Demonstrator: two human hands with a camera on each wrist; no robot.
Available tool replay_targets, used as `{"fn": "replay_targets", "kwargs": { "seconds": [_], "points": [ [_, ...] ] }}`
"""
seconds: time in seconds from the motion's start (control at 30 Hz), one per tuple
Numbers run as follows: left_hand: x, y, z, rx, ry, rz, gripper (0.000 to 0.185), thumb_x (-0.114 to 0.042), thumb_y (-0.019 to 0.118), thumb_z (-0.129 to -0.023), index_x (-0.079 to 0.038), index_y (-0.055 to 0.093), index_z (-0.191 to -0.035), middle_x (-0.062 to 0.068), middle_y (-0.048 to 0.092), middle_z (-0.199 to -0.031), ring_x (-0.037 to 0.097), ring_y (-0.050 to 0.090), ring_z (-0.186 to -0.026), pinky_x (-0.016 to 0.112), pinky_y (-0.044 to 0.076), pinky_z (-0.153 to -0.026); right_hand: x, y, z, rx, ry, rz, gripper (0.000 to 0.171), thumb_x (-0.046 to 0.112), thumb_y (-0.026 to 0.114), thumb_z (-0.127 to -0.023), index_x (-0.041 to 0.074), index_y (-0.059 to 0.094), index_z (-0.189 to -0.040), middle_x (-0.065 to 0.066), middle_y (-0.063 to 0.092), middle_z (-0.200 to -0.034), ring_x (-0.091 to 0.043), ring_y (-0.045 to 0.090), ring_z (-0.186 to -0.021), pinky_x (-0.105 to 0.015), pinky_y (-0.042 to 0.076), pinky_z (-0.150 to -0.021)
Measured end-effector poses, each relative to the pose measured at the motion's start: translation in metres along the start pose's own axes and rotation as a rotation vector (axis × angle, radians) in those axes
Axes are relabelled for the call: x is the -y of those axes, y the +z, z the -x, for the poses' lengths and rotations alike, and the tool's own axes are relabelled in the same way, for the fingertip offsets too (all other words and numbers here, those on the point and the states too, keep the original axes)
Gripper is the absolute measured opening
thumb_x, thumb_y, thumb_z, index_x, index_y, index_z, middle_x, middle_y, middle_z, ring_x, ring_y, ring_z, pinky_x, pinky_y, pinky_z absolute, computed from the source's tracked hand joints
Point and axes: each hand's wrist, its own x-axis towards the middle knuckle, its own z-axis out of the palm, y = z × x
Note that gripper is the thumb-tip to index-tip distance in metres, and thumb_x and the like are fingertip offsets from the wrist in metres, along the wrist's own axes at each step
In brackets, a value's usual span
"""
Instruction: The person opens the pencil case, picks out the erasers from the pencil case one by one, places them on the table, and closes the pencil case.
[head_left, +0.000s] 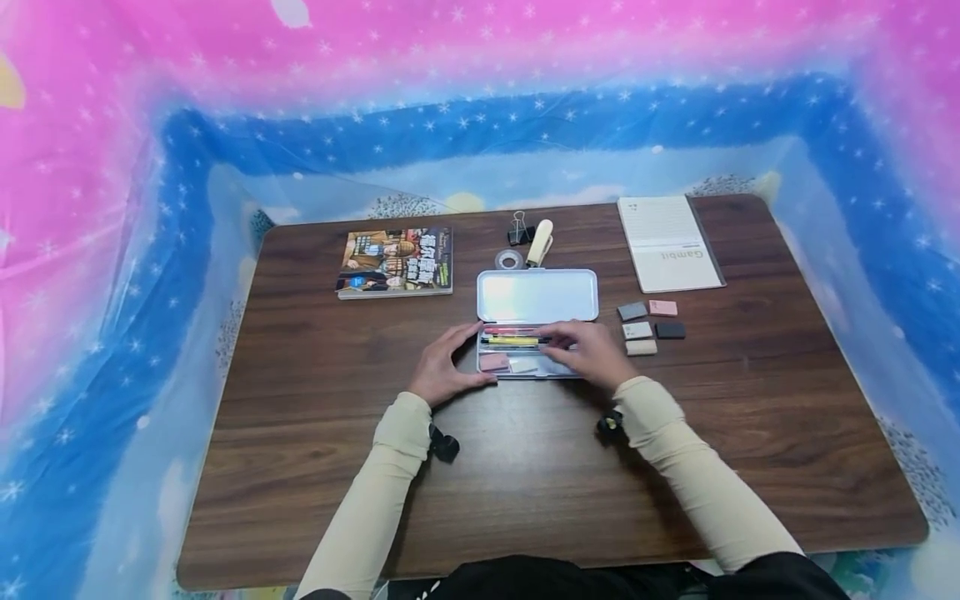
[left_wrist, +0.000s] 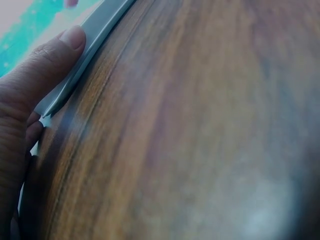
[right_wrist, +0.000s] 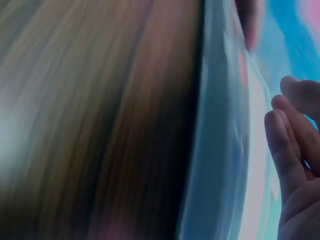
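On the dark wooden table, the left hand rests flat, fingers spread, against the left end of the open pale-blue metal pencil case. Inside lie a yellow pen and two small erasers. The right hand hovers over the tray, fingers loosely curled; I cannot tell whether it pinches anything. Five erasers lie right of the case, so the packing looks roughly half done.

Dark wood-grain table, rounded corners; open pencil case at centre, lid lying back flat; comic book far left of it; binder clip, tape roll and cream stapler-like tool just behind the case; notebook at far right; five small erasers clustered right of the case, grey, pink, black, two pale; left hand resting flat on the tabletop at the case's left edge.
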Motion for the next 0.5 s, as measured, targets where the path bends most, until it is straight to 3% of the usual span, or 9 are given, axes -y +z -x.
{"fn": "replay_targets", "kwargs": {
  "seconds": [0.1,0.2,0.5],
  "points": [
    [0.002,-0.001,0.0,-0.008,0.012,-0.002,0.095,-0.033,0.099,-0.075,-0.011,0.053,-0.156,0.016,0.057,-0.152,0.033,0.053,-0.14,0.048,0.041,-0.12,0.009,0.022,-0.017,0.058,-0.117,0.081,0.029,0.003,0.08,-0.093,0.007,0.078,-0.122,-0.008,0.078,-0.105,-0.02,0.072,-0.089,-0.041,0.062,-0.082],
    [0.002,0.0,-0.001,-0.004,0.029,-0.001,0.095,-0.032,0.099,-0.076,-0.011,0.053,-0.156,0.016,0.057,-0.152,0.033,0.053,-0.14,0.047,0.04,-0.12,0.012,0.038,-0.025,0.093,-0.179,0.136,0.027,0.004,0.082,-0.092,0.008,0.08,-0.118,-0.006,0.078,-0.108,-0.018,0.069,-0.09,-0.039,0.059,-0.083],
    [0.003,0.001,0.0,-0.028,0.047,0.011,0.095,-0.029,0.1,-0.075,-0.01,0.054,-0.155,0.016,0.058,-0.15,0.033,0.054,-0.139,0.047,0.04,-0.12,0.023,0.049,-0.023,0.089,-0.219,0.175,0.019,0.003,0.084,-0.09,0.01,0.083,-0.108,-0.002,0.08,-0.106,-0.021,0.071,-0.102,-0.039,0.058,-0.094]
  ]
}}
